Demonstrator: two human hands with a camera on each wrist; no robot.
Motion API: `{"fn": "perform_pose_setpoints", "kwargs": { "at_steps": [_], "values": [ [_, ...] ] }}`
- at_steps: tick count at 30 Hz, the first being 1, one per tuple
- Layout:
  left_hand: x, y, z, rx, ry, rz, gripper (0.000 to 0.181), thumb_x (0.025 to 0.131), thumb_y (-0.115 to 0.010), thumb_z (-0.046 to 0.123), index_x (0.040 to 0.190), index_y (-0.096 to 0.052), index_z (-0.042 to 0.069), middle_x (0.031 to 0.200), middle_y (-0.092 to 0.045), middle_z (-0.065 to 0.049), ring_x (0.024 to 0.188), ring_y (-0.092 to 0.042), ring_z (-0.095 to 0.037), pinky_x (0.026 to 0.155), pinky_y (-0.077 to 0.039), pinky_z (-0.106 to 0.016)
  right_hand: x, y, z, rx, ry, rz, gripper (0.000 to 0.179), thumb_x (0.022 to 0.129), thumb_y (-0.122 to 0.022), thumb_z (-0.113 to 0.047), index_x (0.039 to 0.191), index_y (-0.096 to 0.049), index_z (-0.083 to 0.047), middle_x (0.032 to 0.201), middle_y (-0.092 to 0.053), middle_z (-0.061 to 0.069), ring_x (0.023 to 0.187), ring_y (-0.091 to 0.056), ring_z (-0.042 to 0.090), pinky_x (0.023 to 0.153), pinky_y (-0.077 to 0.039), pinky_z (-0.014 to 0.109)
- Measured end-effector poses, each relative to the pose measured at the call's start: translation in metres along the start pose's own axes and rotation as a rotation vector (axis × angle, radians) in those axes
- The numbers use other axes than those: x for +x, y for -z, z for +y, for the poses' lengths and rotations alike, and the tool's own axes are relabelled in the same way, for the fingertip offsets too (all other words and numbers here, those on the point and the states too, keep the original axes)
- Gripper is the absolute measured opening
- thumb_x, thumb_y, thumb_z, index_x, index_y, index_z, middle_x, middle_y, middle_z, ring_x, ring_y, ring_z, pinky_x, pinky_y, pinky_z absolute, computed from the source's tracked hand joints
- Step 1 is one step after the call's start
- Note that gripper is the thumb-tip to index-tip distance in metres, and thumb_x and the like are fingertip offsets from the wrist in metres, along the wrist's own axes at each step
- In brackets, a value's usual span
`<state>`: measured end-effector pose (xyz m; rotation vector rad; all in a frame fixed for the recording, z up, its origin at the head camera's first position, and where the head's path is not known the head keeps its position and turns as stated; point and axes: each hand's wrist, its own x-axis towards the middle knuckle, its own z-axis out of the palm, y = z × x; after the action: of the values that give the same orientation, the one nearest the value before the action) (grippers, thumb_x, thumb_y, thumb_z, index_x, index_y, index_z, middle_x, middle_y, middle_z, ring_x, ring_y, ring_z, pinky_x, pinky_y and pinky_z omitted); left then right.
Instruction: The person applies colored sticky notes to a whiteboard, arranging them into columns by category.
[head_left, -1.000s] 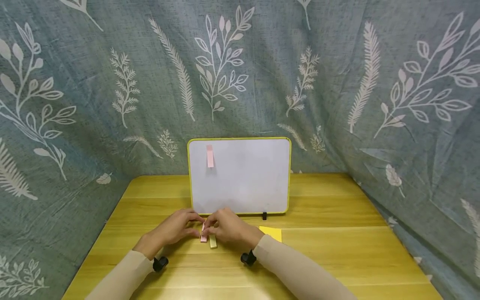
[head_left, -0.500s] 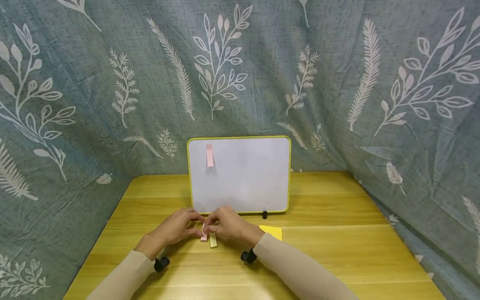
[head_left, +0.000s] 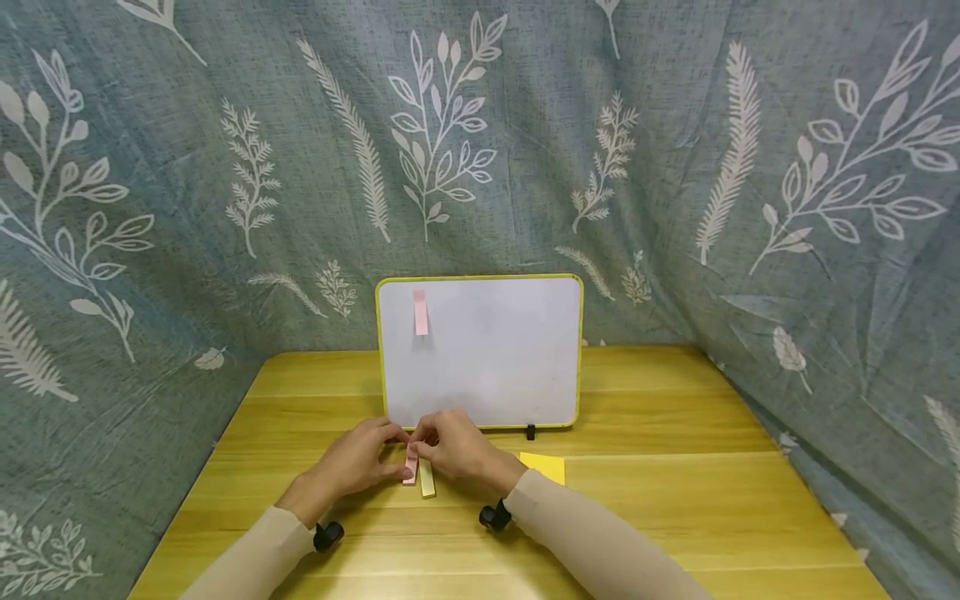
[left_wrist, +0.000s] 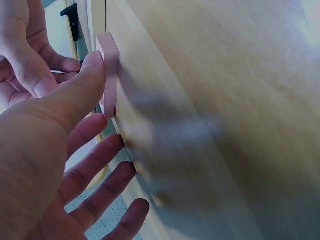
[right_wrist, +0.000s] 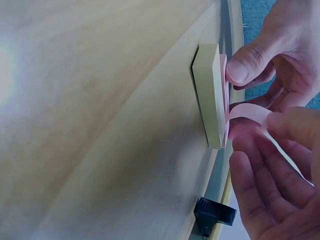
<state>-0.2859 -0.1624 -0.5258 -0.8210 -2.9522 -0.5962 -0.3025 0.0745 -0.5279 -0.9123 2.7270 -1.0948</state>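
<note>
Steadying a pink pad (head_left: 412, 462) on the table (head_left: 637, 517), a person's left hand (head_left: 356, 458) grips it while the right hand (head_left: 457, 450) pinches an arching paper strip (right_wrist: 248, 110), probably feather-light, limp and easily creased, best held by its free tip, near a whiteboard (head_left: 487, 358).

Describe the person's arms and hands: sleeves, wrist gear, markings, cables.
Left hand and right hand: bare, no gloves. Left sleeve and right sleeve: plain beige, long, ending near the wrist. A compact black device sits at each wrist: left device, right device. No cables or sleeve markings visible.
</note>
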Motion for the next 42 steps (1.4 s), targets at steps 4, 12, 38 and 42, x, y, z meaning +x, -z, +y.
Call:
{"fn": "perform_pose_setpoints", "kwargs": {
  "at_steps": [4, 12, 38, 42],
  "values": [
    [-0.001, 0.000, 0.001, 0.001, 0.002, 0.005, 0.049, 0.091, -0.102, 0.045, 0.126, -0.083, 0.017, 0.127, -0.082, -0.001, 0.121, -0.078, -0.028, 0.102, -0.067, -0.053, 0.002, -0.001, 0.000, 0.000, -0.020, 0.049, 0.012, 0.114, -0.077, -0.015, 0.110, -0.089, -0.014, 0.101, -0.088, -0.005, 0.088, -0.072, -0.002, 0.083, -0.061, 0.019],
    [0.001, -0.002, 0.002, -0.002, 0.007, 0.011, 0.049, 0.090, -0.103, 0.044, 0.126, -0.084, 0.016, 0.127, -0.081, -0.001, 0.121, -0.077, -0.028, 0.103, -0.067, -0.054, 0.006, 0.002, 0.002, 0.001, -0.034, 0.098, 0.014, 0.115, -0.075, -0.014, 0.112, -0.089, -0.012, 0.102, -0.088, -0.001, 0.090, -0.073, 0.001, 0.083, -0.062, 0.019],
    [0.001, 0.000, 0.006, -0.019, 0.072, -0.011, 0.055, 0.088, -0.104, 0.047, 0.129, -0.081, 0.018, 0.130, -0.079, -0.001, 0.122, -0.074, -0.028, 0.104, -0.065, -0.055, 0.018, 0.015, 0.004, -0.087, -0.003, 0.212, 0.011, 0.111, -0.080, -0.010, 0.110, -0.090, -0.005, 0.105, -0.090, 0.007, 0.095, -0.085, 0.016, 0.085, -0.067, 0.023],
    [0.000, 0.000, 0.006, -0.017, 0.082, -0.013, 0.055, 0.089, -0.104, 0.047, 0.130, -0.081, 0.020, 0.132, -0.079, -0.001, 0.124, -0.074, -0.029, 0.105, -0.065, -0.057, 0.019, 0.017, 0.003, -0.079, -0.003, 0.213, 0.010, 0.111, -0.081, -0.010, 0.110, -0.090, -0.005, 0.104, -0.090, 0.007, 0.095, -0.085, 0.016, 0.084, -0.067, 0.024]
  ]
}}
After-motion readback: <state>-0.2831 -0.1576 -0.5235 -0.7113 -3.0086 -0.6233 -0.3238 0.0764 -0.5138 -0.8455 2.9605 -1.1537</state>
